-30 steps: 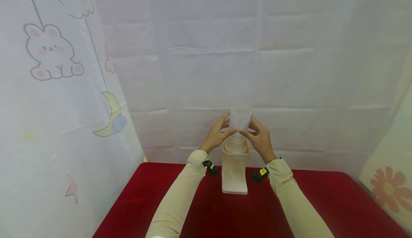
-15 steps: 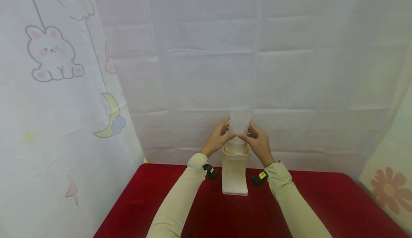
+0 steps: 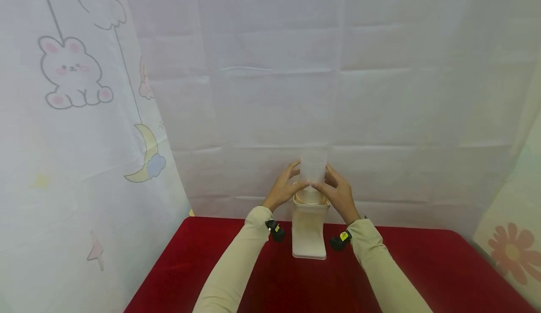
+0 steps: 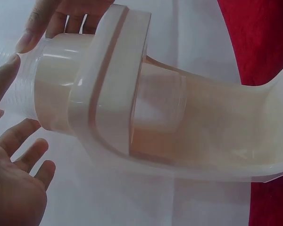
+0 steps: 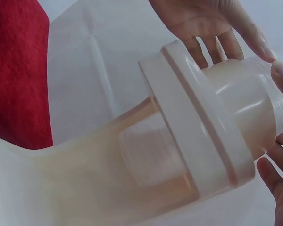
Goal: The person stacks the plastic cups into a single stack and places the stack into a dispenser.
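Observation:
A translucent stack of clear plastic cups (image 3: 313, 166) stands upright in the round collar (image 3: 310, 197) of a cream cup dispenser (image 3: 308, 230). From the left, my left hand (image 3: 284, 188) grips the stack just above the collar. My right hand (image 3: 340, 193) holds it from the other side, the thumbs almost meeting in front. Ribbed rims of the stack (image 4: 23, 87) show above the collar in the left wrist view. Under the dispenser's top, the stack's lower end (image 5: 151, 150) pokes through in the right wrist view. Fingers behind the stack are partly hidden.
The dispenser stands near the back edge of a table with a red cloth (image 3: 291, 285). Close behind rises a creased white backdrop (image 3: 270, 106). A printed curtain (image 3: 72, 162) hangs at the left. Black wrist cameras (image 3: 276, 232) flank the dispenser.
Both hands and the cup stack have moved down, so the stack sits slightly deeper in the collar. The dispenser stays in place on the table; the head view has shifted slightly.

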A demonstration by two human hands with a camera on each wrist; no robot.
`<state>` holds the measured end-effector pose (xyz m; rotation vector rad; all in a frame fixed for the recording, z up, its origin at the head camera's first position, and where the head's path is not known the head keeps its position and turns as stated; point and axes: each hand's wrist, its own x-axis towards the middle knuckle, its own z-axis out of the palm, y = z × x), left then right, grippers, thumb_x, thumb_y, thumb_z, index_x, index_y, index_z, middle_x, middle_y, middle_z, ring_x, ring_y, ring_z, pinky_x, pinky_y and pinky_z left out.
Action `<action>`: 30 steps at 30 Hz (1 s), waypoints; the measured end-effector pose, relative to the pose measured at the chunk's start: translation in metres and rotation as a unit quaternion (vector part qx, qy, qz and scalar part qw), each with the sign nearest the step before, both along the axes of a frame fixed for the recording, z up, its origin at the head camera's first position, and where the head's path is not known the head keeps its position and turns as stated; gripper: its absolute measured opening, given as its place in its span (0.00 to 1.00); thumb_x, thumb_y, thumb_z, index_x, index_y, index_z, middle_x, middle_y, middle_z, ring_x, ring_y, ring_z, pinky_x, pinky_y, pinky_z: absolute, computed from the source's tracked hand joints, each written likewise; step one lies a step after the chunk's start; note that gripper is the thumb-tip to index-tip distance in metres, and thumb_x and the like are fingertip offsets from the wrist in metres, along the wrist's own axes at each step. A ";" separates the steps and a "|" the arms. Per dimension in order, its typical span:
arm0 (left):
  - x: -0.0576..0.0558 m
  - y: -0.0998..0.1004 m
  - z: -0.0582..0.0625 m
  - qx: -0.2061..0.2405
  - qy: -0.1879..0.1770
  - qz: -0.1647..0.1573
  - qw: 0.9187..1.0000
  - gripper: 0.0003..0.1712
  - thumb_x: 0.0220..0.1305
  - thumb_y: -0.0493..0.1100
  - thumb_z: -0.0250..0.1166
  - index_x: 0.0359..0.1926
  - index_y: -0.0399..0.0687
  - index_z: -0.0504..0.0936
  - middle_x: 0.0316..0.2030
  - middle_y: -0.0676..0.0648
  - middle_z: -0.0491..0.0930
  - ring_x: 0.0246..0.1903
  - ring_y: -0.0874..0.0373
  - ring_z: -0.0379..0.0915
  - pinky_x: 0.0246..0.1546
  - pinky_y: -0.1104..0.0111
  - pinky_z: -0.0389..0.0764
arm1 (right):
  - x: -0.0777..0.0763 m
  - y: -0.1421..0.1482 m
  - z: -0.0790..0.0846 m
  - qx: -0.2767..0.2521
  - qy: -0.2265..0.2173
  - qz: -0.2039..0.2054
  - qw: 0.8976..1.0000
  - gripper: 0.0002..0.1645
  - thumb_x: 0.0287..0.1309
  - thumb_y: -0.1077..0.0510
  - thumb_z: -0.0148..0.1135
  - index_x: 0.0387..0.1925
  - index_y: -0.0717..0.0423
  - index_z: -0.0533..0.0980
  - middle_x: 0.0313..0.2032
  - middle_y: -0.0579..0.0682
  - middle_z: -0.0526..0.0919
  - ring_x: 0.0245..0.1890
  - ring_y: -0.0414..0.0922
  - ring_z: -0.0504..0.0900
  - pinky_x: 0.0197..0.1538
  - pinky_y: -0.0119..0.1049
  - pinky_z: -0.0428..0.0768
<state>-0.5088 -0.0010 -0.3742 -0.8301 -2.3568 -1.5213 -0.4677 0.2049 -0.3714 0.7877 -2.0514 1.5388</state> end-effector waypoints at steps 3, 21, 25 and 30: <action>0.000 0.000 -0.002 -0.002 -0.004 -0.006 1.000 0.44 0.66 0.56 0.66 0.77 0.64 0.55 0.72 0.41 0.63 0.69 0.46 0.62 0.61 0.42 0.68 | 0.002 0.000 -0.002 0.002 -0.005 -0.001 1.000 0.46 0.62 0.63 0.68 0.76 0.58 0.56 0.64 0.70 0.71 0.61 0.68 0.73 0.57 0.66 0.71; 0.007 0.001 -0.012 0.006 -0.019 -0.018 1.000 0.44 0.64 0.62 0.65 0.75 0.59 0.58 0.72 0.40 0.62 0.71 0.45 0.58 0.65 0.43 0.64 | 0.015 -0.005 -0.007 0.048 -0.040 -0.021 0.998 0.42 0.68 0.59 0.61 0.75 0.66 0.53 0.73 0.67 0.57 0.71 0.66 0.60 0.68 0.62 0.61; 0.009 0.000 -0.014 0.001 -0.030 -0.011 0.999 0.45 0.63 0.67 0.63 0.75 0.60 0.58 0.73 0.42 0.61 0.72 0.46 0.57 0.65 0.43 0.63 | 0.017 -0.005 -0.010 0.039 -0.043 -0.017 0.998 0.40 0.70 0.59 0.58 0.75 0.67 0.53 0.73 0.67 0.57 0.72 0.64 0.58 0.69 0.61 0.59; 0.014 0.000 -0.020 -0.017 -0.040 -0.003 0.999 0.48 0.63 0.70 0.60 0.76 0.54 0.57 0.73 0.42 0.61 0.72 0.46 0.57 0.67 0.46 0.61 | 0.021 -0.004 -0.017 0.038 -0.050 -0.022 0.998 0.38 0.71 0.58 0.56 0.74 0.69 0.54 0.72 0.68 0.59 0.72 0.64 0.58 0.69 0.62 0.59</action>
